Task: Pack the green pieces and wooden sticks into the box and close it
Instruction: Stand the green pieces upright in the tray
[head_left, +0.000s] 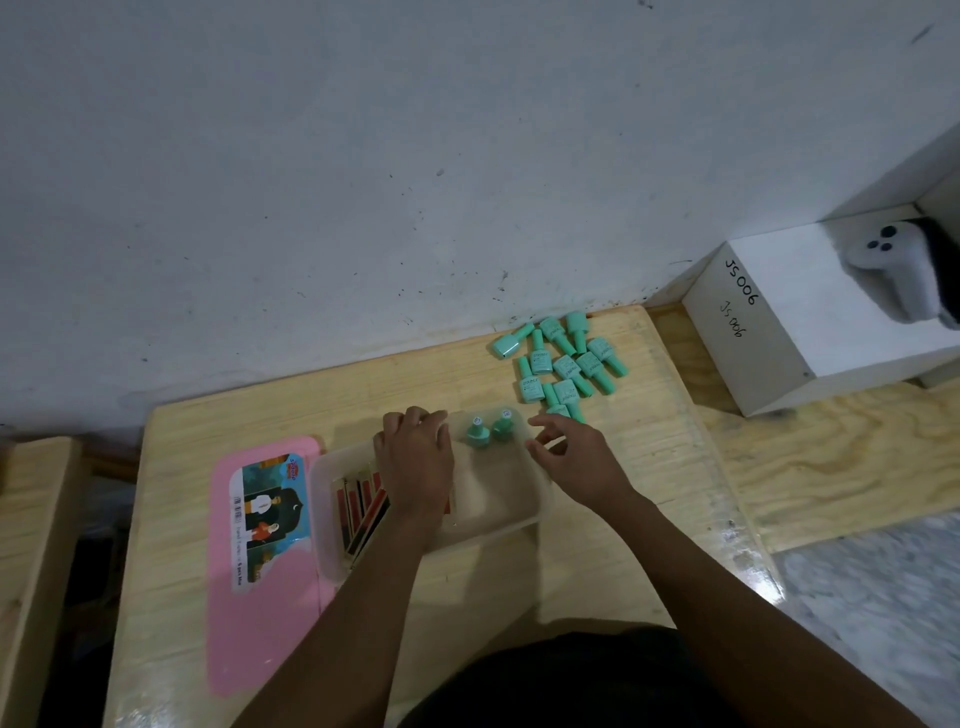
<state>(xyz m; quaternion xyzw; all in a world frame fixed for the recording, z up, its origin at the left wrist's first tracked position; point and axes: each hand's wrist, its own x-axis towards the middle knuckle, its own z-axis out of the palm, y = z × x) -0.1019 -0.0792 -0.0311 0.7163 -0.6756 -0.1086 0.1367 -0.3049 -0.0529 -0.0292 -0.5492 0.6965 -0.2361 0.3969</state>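
centrally, on a wooden table (519, 587): one translucent box (493, 519), open, long side facing the person. sticks (363, 506), red and dark, lie flat in its left part, partly hidden under the left hand (415, 462). that hand lies over the box's middle, fingers curled at the far rim; whether they grip the rim cannot be told. two green pieces (478, 432) stand upright side by side inside the box against the far wall, between the hands, just right of the left knuckles. right hand (571, 457) hovers at the box's right end, just beside those two, fingers loosely spread, holding nothing. pile (563, 364) of further green pieces lies on the table beyond the right hand, near the wall (363, 182), apart from the box. pink lid (265, 561) lies flat, touching the box's left end. white box (779, 332), marked js006, far right, with a white controller (893, 270) on top.
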